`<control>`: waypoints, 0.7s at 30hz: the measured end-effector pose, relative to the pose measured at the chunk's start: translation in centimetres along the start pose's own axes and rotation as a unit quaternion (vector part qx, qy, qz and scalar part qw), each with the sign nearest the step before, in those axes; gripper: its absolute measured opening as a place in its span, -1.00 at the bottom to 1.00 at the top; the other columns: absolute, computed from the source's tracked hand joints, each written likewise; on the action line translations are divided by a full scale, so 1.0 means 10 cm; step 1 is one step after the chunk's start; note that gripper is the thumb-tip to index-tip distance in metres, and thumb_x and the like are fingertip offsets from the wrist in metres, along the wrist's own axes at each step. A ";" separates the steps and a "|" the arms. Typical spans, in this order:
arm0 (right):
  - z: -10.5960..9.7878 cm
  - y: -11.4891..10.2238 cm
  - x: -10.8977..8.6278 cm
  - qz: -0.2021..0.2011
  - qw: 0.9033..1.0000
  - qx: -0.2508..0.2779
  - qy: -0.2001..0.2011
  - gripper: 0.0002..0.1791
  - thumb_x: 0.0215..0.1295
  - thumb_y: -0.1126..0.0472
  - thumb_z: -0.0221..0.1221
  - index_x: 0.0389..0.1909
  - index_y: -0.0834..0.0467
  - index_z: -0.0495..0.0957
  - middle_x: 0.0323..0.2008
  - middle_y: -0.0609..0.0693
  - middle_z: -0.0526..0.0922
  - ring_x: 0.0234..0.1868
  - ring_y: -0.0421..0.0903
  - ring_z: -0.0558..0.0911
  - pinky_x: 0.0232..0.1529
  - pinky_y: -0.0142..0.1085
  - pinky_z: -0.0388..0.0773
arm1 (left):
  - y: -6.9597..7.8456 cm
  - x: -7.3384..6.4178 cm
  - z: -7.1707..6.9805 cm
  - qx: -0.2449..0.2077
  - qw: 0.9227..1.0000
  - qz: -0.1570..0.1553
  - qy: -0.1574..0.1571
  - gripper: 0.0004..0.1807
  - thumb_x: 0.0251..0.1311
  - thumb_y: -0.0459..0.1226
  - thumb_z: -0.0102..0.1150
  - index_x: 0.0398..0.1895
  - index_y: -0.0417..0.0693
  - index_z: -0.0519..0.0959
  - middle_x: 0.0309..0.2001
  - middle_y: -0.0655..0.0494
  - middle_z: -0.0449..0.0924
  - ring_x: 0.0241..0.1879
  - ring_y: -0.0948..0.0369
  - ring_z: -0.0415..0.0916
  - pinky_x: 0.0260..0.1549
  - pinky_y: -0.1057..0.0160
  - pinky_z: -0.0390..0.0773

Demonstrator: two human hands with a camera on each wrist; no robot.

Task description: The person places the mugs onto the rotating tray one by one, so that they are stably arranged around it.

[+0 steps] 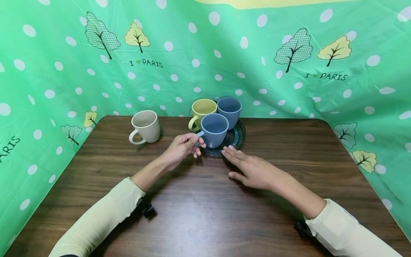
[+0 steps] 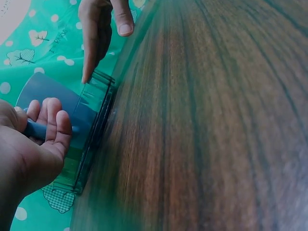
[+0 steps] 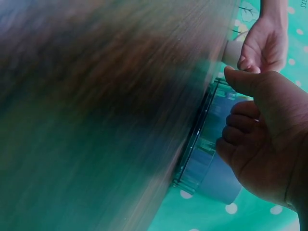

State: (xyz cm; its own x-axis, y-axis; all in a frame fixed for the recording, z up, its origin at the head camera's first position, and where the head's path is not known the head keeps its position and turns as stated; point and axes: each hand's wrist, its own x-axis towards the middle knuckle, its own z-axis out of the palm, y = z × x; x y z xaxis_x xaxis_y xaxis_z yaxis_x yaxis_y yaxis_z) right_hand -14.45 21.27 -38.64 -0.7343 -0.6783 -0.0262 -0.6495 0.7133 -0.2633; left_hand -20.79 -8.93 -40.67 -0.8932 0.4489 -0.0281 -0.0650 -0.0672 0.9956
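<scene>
My left hand (image 1: 183,149) pinches the handle of the front blue mug (image 1: 214,132), which stands upright on a round, dark glass tray (image 1: 239,137). In the left wrist view, the thumb and fingers close around that blue handle (image 2: 36,130). Flat and straight-fingered, my right hand (image 1: 257,170) has its fingertips right at the tray's near rim. Behind the front mug, a yellow mug (image 1: 203,107) and a second blue mug (image 1: 229,110) are also on the tray. The front mug partly hides the yellow one.
A cream mug (image 1: 148,127) stands on the wooden table (image 1: 192,221) left of the tray, its handle toward the lower left. Green polka-dot cloth (image 1: 179,82) hangs behind the table and along its sides.
</scene>
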 end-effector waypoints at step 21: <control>0.02 -0.06 0.02 -0.007 1.000 -0.005 -0.010 -0.18 0.71 0.05 0.28 0.79 0.21 0.20 0.80 0.22 0.21 0.80 0.24 0.25 0.64 0.26 0.49 | 0.00 0.05 -0.03 0.048 0.995 0.011 0.085 -0.57 0.86 -0.21 -0.12 0.26 -0.44 0.59 0.12 -0.24 0.76 -0.34 0.29 0.69 -0.26 0.39 0.72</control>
State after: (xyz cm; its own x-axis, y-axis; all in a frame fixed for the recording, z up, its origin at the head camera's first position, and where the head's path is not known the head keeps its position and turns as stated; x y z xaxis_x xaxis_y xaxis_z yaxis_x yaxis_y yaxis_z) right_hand -14.18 20.64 -38.62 -0.7205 -0.6922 -0.0419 -0.6623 0.7048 -0.2542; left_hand -21.37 -8.93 -40.67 -0.9570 0.2900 -0.0126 -0.0091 0.0133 0.9999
